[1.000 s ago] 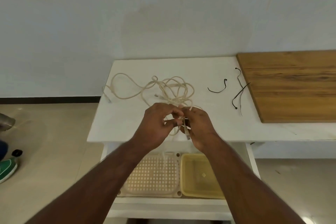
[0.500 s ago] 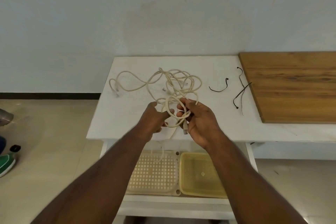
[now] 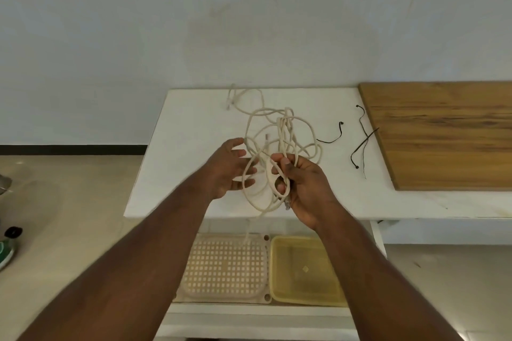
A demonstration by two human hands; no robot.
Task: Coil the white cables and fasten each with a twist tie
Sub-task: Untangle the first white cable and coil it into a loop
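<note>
Between both hands, white cables (image 3: 279,130) hang tangled, trailing onto tabletop (image 3: 194,130) beyond. Right hand (image 3: 302,188) fingers curled, gripping gathered loops; left hand (image 3: 230,166) spread, holding nothing. Cable looks light, limp, springy; best held at bundle crossing.

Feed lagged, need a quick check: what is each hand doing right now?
Left hand: open, fingers spread beside the white cable loops, gripping nothing.
Right hand: fingers curled round a bunch of cable loops, holding them.
</note>
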